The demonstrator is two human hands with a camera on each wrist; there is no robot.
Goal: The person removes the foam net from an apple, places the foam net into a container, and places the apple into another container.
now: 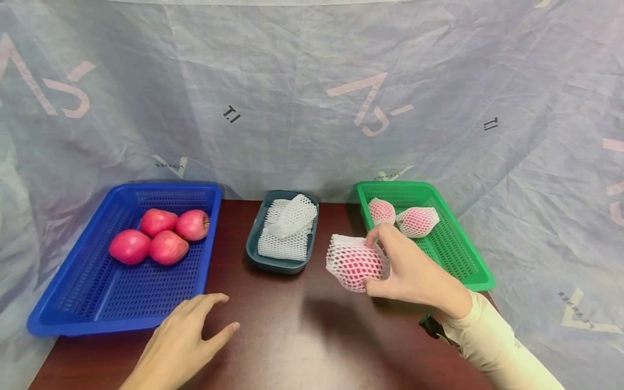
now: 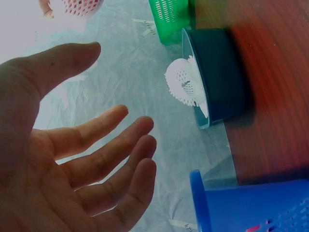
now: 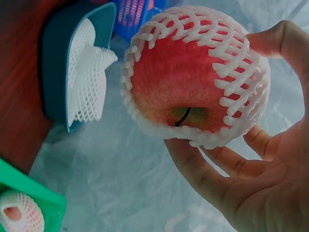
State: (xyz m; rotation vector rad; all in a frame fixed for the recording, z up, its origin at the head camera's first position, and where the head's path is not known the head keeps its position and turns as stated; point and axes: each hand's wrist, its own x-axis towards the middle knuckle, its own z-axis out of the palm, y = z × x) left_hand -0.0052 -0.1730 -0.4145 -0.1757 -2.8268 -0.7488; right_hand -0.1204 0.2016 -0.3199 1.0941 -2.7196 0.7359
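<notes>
The foam-netted apple [image 1: 356, 265] is held above the table [image 1: 278, 336], between the teal tub [image 1: 278, 267] and the green basket [image 1: 453, 257]. In the right wrist view the foam net [image 3: 244, 84] gapes at one end, baring red skin and the stem. The right hand [image 1: 411, 271] grips the fruit from the side, thumb and fingers bearing on the foam. As I judge it, the main risk is slipping: with the pressure on loose mesh, a tilt toward the gaping end could let the apple slide out. Too hard a squeeze could tear the mesh. How high the fruit hangs relative to the green basket's rim is hard to tell, so a low sideways move might catch there.

Inside that basket lie two netted apples [image 1: 419, 221], which a hard drop could bruise. The tub holds white foam nets [image 1: 285, 247], the top one crumpled and easily snagged. The left hand [image 1: 182, 333] is empty, fingers slightly bent, near the blue basket [image 1: 146, 295] with its four bare apples [image 1: 168, 248]; a careless swing could knock the rim.
</notes>
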